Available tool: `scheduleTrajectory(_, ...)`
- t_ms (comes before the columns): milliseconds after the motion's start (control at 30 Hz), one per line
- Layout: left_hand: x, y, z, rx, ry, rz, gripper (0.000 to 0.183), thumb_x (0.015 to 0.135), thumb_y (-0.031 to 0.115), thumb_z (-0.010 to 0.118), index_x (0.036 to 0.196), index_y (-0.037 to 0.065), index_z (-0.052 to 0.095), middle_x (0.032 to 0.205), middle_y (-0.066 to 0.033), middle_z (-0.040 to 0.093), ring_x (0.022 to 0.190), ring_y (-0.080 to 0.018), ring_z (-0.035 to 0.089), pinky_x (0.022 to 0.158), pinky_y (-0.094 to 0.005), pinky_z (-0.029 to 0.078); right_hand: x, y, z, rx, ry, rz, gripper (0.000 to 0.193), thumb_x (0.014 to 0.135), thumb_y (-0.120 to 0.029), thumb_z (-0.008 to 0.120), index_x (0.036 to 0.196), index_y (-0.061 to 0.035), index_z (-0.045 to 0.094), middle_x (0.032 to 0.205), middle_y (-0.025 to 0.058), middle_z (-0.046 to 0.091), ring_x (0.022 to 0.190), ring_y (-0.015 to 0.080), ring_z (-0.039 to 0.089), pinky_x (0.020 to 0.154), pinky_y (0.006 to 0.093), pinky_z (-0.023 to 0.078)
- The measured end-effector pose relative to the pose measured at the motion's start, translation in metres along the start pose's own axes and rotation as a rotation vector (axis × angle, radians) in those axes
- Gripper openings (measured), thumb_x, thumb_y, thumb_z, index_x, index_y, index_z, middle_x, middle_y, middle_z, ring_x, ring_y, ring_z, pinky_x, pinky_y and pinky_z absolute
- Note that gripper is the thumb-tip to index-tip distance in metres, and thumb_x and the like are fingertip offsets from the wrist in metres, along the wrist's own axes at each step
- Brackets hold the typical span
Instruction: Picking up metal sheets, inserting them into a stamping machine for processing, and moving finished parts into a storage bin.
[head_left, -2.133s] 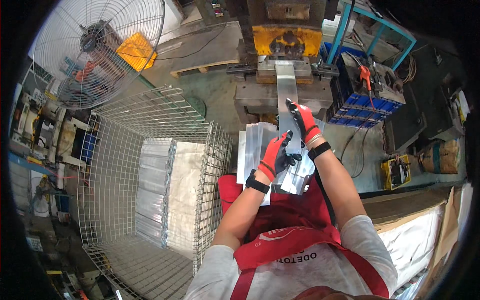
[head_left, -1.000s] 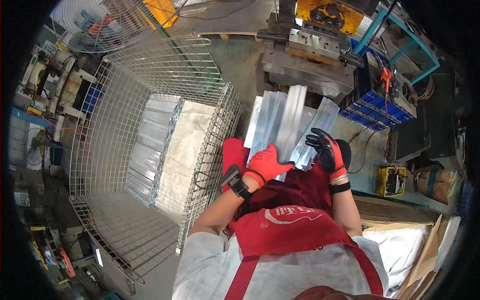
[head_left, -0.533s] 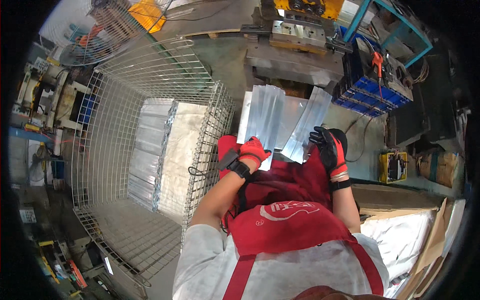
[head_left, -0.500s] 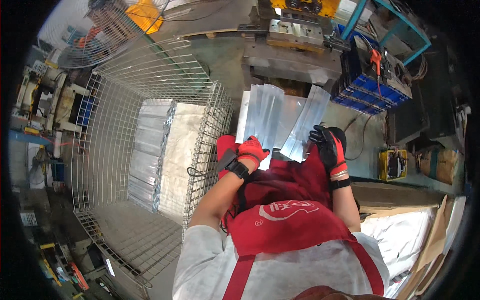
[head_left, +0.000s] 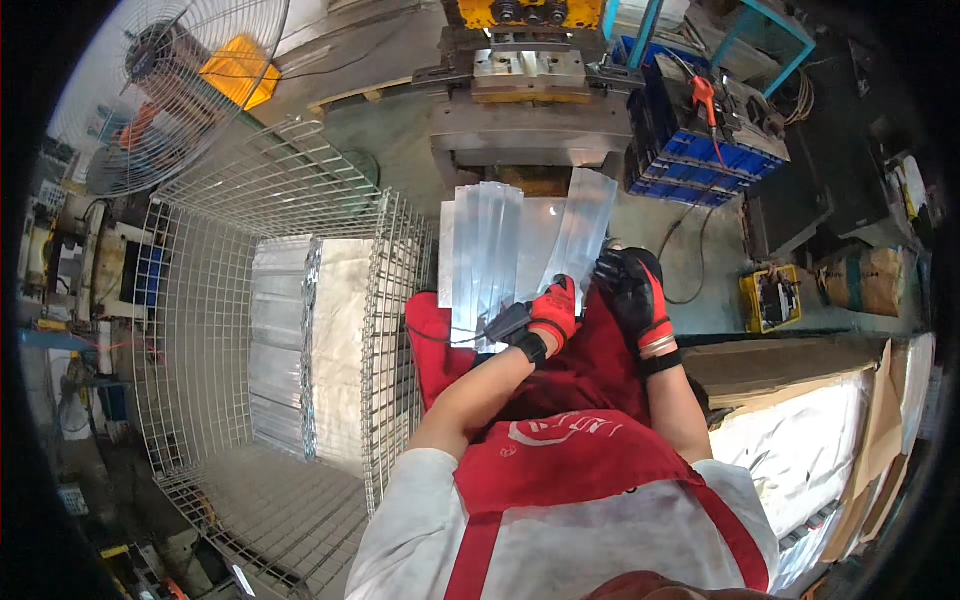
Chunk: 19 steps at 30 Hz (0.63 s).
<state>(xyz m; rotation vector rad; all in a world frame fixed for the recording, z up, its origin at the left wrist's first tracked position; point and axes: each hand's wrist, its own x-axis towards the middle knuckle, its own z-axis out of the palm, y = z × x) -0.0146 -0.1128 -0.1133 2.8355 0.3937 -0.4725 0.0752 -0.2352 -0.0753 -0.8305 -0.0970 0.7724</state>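
My left hand [head_left: 553, 312], in a red glove, is closed on the near end of a shiny silver metal strip [head_left: 583, 222] that slants up to the right. My right hand [head_left: 632, 288], in a black and red glove, has its fingers curled at the right edge of that same strip; its fingertips are partly hidden. Left of it lies a pile of similar long metal strips [head_left: 487, 240], side by side over my lap. Under both is a flat pale board [head_left: 538, 235].
On my left stands a wire mesh basket [head_left: 385, 330] with stacked metal strips [head_left: 278, 340] and a cream sheet [head_left: 340, 350]. Ahead is a press [head_left: 530, 125]. A blue crate [head_left: 700, 165], a yellow basket [head_left: 770, 298] and an open cardboard box [head_left: 790, 380] are to the right.
My left hand has moved right, from the pile of strips to the near end of the slanted strip. My right hand stays by that strip. The whole view has shifted slightly.
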Motion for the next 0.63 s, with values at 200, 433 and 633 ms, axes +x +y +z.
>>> scheduleTrajectory(200, -0.002, -0.014, -0.001, -0.163, 0.022, -0.004, 0.077, 0.068, 0.032, 0.061, 0.123, -0.006, 0.023, 0.093, -0.0215, 0.055, 0.078, -0.0328, 0.059, 0.066, -0.0405, 0.047, 0.001, 0.003, -0.005, 0.214, 0.045, 0.077, 0.034, 0.088, -0.025, 0.038, 0.108, 0.001, 0.048, 0.097, 0.0144, 0.057, 0.09, 0.0233, 0.055, 0.082, 0.0318, 0.041)
scheduleTrajectory(433, -0.031, -0.056, -0.022, -1.205, -0.011, -0.035, 0.055, 0.074, 0.021, 0.057, 0.12, 0.001, 0.035, 0.085, -0.0099, 0.059, 0.068, -0.0201, 0.058, 0.061, -0.0317, 0.046, -0.001, -0.004, 0.011, -0.923, -0.004, -0.314, 0.032, 0.086, -0.022, 0.045, 0.108, 0.0019, 0.048, 0.099, 0.0135, 0.056, 0.092, 0.0215, 0.055, 0.081, 0.0315, 0.042)
scheduleTrajectory(633, -0.066, -0.06, -0.061, -1.871, -0.106, 0.029, 0.052, 0.078, 0.006, 0.052, 0.127, 0.005, 0.034, 0.101, -0.0044, 0.054, 0.087, -0.0101, 0.052, 0.077, -0.0226, 0.041, 0.022, 0.004, 0.028, -0.16, -0.024, -0.038, 0.047, 0.084, -0.026, 0.05, 0.124, -0.0041, 0.037, 0.111, 0.008, 0.051, 0.095, 0.0181, 0.053, 0.077, 0.0301, 0.044)
